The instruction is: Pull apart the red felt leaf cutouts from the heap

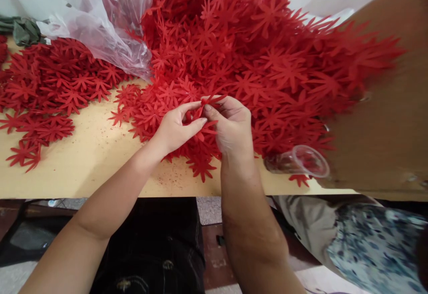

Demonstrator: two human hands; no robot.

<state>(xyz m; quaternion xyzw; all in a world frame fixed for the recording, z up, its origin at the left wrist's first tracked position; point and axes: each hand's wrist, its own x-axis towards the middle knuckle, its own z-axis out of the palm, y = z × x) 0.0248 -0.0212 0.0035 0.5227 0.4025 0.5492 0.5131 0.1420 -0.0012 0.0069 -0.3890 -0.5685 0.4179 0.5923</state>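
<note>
My left hand (pixel 177 129) and my right hand (pixel 236 124) meet above the table, thumbs and forefingers pinched together. Between their fingertips is a red flower-shaped cutout (pixel 217 100) with narrow petals, partly covered by the fingers. Directly behind and beneath the hands spreads a large heap of similar red cutouts (pixel 207 49), rising high toward the back. A few of its pieces hang out toward me just below my fingers.
A lower red pile (pixel 63 84) lies left, beside a clear plastic bag (pixel 107 31) and dark green cloth (pixel 26 31). Right are a tipped clear plastic cup (pixel 309 160) and a brown board (pixel 381 129). Another person's patterned clothing (pixel 381 240) shows below the table edge (pixel 83 187).
</note>
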